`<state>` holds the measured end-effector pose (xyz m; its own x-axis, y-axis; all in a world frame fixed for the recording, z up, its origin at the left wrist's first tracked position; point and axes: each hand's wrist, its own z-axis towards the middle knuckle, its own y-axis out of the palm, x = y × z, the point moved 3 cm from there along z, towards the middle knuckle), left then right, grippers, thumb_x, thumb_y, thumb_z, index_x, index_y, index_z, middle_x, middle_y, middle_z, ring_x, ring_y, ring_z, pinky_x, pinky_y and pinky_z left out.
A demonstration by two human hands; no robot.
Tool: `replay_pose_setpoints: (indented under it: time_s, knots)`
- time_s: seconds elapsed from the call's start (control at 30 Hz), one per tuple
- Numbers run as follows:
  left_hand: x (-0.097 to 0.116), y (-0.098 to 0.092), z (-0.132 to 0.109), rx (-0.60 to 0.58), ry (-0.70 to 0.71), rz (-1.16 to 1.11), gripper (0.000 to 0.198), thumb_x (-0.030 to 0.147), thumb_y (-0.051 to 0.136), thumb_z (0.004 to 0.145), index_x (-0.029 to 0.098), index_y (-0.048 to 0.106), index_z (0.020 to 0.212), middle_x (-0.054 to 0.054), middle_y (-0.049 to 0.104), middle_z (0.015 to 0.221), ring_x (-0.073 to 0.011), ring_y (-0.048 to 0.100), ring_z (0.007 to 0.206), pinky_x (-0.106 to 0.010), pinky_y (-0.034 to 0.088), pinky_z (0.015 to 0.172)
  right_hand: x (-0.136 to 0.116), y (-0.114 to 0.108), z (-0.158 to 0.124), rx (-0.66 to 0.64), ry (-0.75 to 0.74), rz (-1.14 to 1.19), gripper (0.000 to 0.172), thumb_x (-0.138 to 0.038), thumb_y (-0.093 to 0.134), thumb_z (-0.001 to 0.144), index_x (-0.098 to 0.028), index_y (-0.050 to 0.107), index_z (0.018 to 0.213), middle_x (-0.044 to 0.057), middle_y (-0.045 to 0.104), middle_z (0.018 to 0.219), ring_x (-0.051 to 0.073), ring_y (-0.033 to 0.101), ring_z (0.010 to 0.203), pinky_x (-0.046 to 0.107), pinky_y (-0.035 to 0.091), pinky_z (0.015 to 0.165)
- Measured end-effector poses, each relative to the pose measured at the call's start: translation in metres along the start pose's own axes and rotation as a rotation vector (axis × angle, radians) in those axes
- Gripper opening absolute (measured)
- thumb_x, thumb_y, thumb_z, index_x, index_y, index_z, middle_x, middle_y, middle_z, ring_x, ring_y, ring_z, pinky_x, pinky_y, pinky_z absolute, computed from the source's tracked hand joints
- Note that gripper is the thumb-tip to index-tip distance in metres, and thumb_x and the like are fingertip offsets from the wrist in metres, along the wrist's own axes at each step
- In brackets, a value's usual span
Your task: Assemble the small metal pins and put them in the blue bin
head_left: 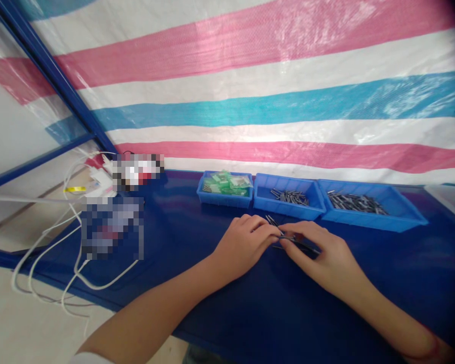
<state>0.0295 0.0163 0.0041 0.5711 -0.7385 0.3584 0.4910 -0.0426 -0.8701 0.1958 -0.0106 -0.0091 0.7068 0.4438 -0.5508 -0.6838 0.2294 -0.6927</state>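
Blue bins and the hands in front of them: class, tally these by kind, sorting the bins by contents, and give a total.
Blue bin with green packets: 1
Blue bins with dark, metal-looking pieces: 2
Hands, left hand and right hand: 2
Total: 5

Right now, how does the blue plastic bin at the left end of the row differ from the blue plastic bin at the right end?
The left bin holds green-and-clear packets; the right bin holds slender dark metal pieces. The left bin looks smaller in this view than the right bin. The left bin appears filled about to its rim; the right bin's contents lie lower. Both are open-topped.
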Motion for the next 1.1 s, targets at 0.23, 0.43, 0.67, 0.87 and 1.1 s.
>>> replay_pose_setpoints:
  time_s: [0.23,0.43,0.67,0.87,1.1]
  knots:
    - [0.002,0.002,0.000,0.063,-0.077,-0.246,0.016,0.030,0.050,0.094,0.019,0.061,0.098,-0.001,0.070,0.096,-0.0152,0.062,0.088,-0.027,0.043,0.082,0.001,-0.001,-0.002,0.063,0.142,0.274,0.015,-0.035,0.060,0.084,-0.022,0.067,0.087,0.003,0.070,0.084,0.018,0.065,0.076,0.030,0.054,0.069]
    - [0.004,0.004,0.000,0.051,-0.077,-0.329,0.018,0.033,0.055,0.091,0.017,0.062,0.095,-0.003,0.070,0.091,-0.0156,0.064,0.084,-0.027,0.045,0.080,-0.002,0.000,-0.002,0.059,0.152,0.336,0.012,-0.032,0.060,0.085,-0.022,0.066,0.083,0.002,0.068,0.081,0.017,0.063,0.075,0.028,0.052,0.065]
    - [0.005,0.008,0.000,0.038,-0.037,-0.347,0.020,0.031,0.052,0.092,0.015,0.063,0.097,-0.005,0.069,0.092,-0.0165,0.063,0.086,-0.027,0.046,0.080,-0.005,-0.001,-0.002,0.063,0.122,0.319,0.008,-0.028,0.059,0.085,-0.023,0.065,0.084,0.002,0.067,0.083,0.017,0.062,0.075,0.028,0.051,0.066]
    - [0.005,0.008,0.001,0.023,-0.048,-0.390,0.023,0.034,0.052,0.092,0.015,0.064,0.094,-0.005,0.066,0.088,-0.0158,0.061,0.083,-0.026,0.047,0.077,-0.009,-0.003,-0.001,0.046,0.075,0.299,0.006,-0.024,0.058,0.086,-0.023,0.064,0.085,0.001,0.066,0.081,0.015,0.061,0.073,0.027,0.049,0.066]
    - [0.004,0.005,-0.001,0.061,-0.017,-0.416,0.022,0.032,0.051,0.093,0.014,0.063,0.099,-0.006,0.064,0.093,-0.0151,0.060,0.086,-0.025,0.047,0.080,-0.009,-0.006,-0.001,0.043,0.034,0.316,0.008,-0.022,0.058,0.087,-0.024,0.065,0.090,0.001,0.066,0.085,0.015,0.062,0.077,0.027,0.049,0.069]
